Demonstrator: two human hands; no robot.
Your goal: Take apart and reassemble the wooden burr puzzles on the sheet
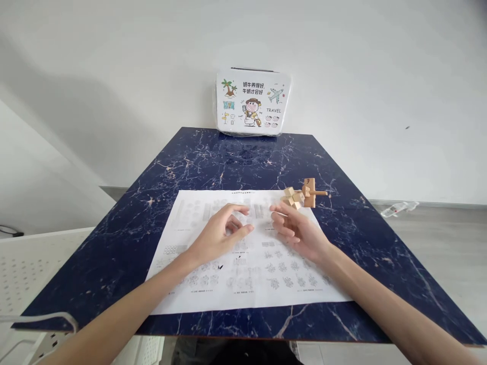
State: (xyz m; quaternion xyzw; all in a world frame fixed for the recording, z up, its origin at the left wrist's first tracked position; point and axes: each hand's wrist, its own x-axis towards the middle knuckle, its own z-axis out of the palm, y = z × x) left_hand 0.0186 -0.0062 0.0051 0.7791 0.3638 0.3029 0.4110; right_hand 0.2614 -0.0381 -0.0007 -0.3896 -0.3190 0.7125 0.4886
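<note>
A large white sheet [167, 304] printed with small diagrams lies on the blue marble-patterned table [205, 162]. Over its middle is my left hand [222, 233], fingers curved and apart, with nothing in it. My right hand [300, 233] faces it, its fingers loosely bent and also holding nothing. Just beyond the right fingers, at the sheet's upper right corner, sits a wooden puzzle of interlocking blocks [292, 196]. Next to it is a wooden piece [310, 196] with a dark mark on its top and a peg sticking out to the right.
A white case [249, 96] with cartoon prints and a plastic wrap stands at the table's far edge against the wall. White perforated furniture [38, 263] and a pale cable [41, 317] are at the left. A clear plastic item [399, 208] lies at the right beyond the table.
</note>
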